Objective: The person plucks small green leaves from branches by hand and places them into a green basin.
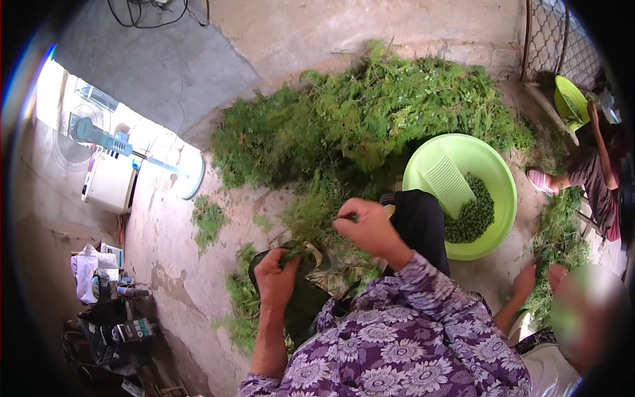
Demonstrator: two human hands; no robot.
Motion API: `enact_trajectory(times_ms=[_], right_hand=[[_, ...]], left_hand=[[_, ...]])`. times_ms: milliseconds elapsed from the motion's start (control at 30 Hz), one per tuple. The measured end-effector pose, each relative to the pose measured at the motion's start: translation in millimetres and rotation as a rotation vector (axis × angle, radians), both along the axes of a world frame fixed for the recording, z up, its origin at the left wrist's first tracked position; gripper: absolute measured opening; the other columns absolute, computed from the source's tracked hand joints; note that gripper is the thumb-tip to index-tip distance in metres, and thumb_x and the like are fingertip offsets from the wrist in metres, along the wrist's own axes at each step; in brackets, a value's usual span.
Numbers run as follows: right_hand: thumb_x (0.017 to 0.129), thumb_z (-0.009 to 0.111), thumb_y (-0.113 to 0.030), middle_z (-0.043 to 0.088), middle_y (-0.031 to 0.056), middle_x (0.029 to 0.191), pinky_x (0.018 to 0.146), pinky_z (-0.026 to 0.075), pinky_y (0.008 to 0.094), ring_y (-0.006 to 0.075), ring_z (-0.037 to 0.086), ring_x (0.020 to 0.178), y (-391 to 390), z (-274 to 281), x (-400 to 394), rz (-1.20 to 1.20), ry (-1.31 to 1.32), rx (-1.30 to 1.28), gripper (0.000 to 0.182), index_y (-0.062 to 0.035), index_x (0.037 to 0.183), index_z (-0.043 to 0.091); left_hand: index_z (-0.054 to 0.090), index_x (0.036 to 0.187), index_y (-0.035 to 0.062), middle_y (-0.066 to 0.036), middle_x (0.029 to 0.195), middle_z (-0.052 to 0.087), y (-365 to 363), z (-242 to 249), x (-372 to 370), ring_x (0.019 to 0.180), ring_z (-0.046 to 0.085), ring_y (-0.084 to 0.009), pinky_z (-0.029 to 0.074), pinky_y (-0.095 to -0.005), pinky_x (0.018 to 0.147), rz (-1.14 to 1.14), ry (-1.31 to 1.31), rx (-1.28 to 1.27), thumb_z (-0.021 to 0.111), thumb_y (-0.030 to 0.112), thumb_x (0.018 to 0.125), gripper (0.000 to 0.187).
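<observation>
My left hand (276, 274) is closed round a feathery green sprig (305, 250), low over my lap. To its right and a little farther out, my right hand (364, 225) has thumb and fingers pinched together; I cannot tell what small dark thing is between them. A lime-green basin (499, 178) with a ribbed washboard section (450, 187) stands by my dark-trousered knee (422, 225). Small round green berries (471, 215) lie heaped in its lower right part. Beyond my hands spreads a large pile of cut green branches (370, 119) against the wall.
At right, one person (582, 317) sits close by, hands near more greenery (559, 248). Another person (595, 172) sits farther off near a second green basin (570, 99). A blue standing fan (99, 135) and a white box (111, 182) are at left, above a black bag (116, 334).
</observation>
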State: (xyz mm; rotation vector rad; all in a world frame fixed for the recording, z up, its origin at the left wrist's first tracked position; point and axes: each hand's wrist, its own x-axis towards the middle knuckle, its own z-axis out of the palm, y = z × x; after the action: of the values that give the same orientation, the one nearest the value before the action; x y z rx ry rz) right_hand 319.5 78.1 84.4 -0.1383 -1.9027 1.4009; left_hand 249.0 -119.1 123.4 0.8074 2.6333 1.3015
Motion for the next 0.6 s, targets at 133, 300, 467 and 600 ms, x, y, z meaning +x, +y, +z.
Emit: enact_trajectory(times_ms=[133,300,467,600], right_hand=[[0.075,0.058,-0.005,0.054,0.0018,0.061,0.041,0.034,0.0184,0.0042,0.045,0.045,24,24,16,0.493,-0.173,-0.999,0.011,-0.0036,0.087,0.057],[0.076,0.059,-0.008,0.054,0.0002,0.067,0.043,0.036,0.0193,0.0057,0.051,0.054,0,24,1,0.601,-0.272,-0.909,0.014,-0.0034,0.089,0.054],[0.074,0.062,-0.008,0.059,0.0039,0.072,0.049,0.041,0.0222,0.0073,0.053,0.056,-19,-2,-14,0.359,-0.126,-0.275,0.018,0.0011,0.088,0.059],[0.072,0.063,-0.009,0.061,0.0070,0.071,0.052,0.044,0.0233,0.0094,0.055,0.056,-21,6,-8,0.308,-0.194,-0.146,0.020,0.0024,0.089,0.061]], left_hand=[[0.060,0.079,-0.0004,-0.009,0.065,0.058,-7,7,0,0.058,0.051,-0.0118,0.042,-0.0258,0.058,0.092,0.089,-0.112,0.066,0.008,0.069,0.014],[0.060,0.078,0.0003,-0.011,0.067,0.059,5,1,5,0.058,0.054,-0.0155,0.042,-0.0275,0.058,0.023,0.044,-0.095,0.066,0.008,0.068,0.014],[0.061,0.079,0.0009,-0.005,0.068,0.060,8,0,9,0.063,0.053,-0.0091,0.043,-0.0248,0.059,-0.020,0.078,-0.129,0.066,0.007,0.070,0.013],[0.061,0.078,0.0010,-0.007,0.067,0.059,9,-3,10,0.060,0.054,-0.0133,0.043,-0.0265,0.058,-0.052,0.152,-0.151,0.066,0.006,0.068,0.013]])
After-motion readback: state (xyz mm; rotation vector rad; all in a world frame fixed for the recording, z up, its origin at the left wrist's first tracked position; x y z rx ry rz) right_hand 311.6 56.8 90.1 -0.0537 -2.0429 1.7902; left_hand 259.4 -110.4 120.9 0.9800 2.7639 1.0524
